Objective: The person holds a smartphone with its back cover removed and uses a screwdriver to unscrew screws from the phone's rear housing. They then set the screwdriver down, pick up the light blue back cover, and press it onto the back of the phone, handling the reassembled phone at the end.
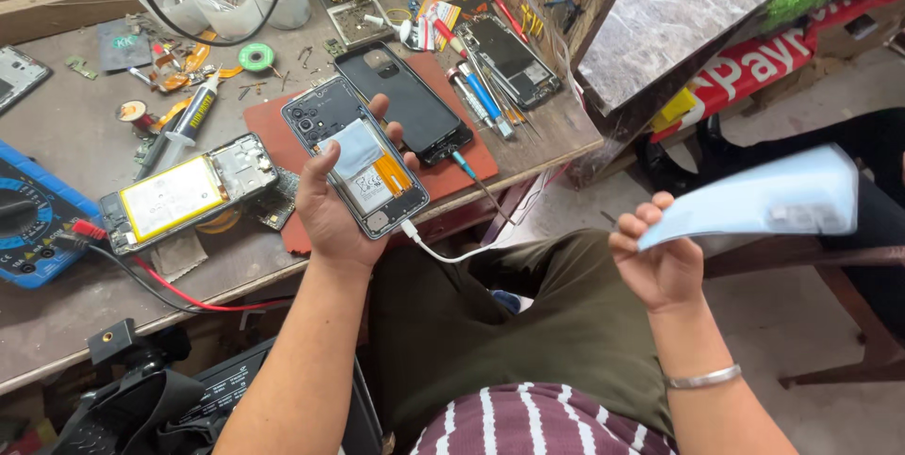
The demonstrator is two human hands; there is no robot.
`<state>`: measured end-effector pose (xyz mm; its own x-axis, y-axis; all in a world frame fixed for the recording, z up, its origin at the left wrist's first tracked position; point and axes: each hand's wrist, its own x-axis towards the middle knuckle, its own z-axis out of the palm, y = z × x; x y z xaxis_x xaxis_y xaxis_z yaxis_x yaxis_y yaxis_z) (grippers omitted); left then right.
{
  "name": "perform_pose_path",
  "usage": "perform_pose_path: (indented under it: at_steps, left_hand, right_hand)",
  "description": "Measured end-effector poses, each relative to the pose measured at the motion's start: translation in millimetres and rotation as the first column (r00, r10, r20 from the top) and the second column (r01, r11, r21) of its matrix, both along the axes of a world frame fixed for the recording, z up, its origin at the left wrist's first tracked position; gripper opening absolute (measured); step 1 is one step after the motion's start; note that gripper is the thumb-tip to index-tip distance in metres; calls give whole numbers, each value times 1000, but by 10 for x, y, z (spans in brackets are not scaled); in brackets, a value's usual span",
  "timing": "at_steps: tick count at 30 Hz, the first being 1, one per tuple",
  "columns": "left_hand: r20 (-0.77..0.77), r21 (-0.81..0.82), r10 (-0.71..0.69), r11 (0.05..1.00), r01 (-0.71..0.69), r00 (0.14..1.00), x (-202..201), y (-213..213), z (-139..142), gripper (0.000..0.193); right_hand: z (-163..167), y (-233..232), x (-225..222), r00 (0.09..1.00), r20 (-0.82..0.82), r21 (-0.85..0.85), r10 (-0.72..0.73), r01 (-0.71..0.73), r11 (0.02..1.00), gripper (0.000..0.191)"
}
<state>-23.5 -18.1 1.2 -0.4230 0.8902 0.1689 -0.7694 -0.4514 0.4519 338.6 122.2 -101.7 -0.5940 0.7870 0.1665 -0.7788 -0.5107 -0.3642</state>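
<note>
My left hand holds an opened dark phone with its back off, showing a pale blue patch and an orange flex strip. A white cable hangs from the phone's lower end. My thumb lies across its left edge. My right hand is out to the right above my lap, pinching a light blue, translucent curved sheet by its left end. The sheet stretches away to the right.
A black phone lies on a red mat behind my left hand. An opened phone with a yellow battery sits to the left, beside a blue multimeter with red lead. Tweezers, screwdrivers, cups and small parts clutter the workbench.
</note>
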Motion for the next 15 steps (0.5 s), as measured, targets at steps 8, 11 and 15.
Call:
perform_pose_path:
  at_steps: [8, 11, 15]
  left_hand:
    - [46, 53, -103, 994, 100, 994, -41, -4, -42, 75]
    - [57, 22, -90, 996, 89, 994, -7, -7, -56, 75]
    - [39, 45, -84, 996, 82, 996, -20, -14, -45, 75]
  right_hand:
    - [-36, -7, 28, 846, 491, 23, -207, 225, 974, 14]
    - [-102, -58, 105, 737, 627, 48, -252, 286, 957, 13]
    - [-49, -178, 59, 919, 337, 52, -204, 199, 979, 15]
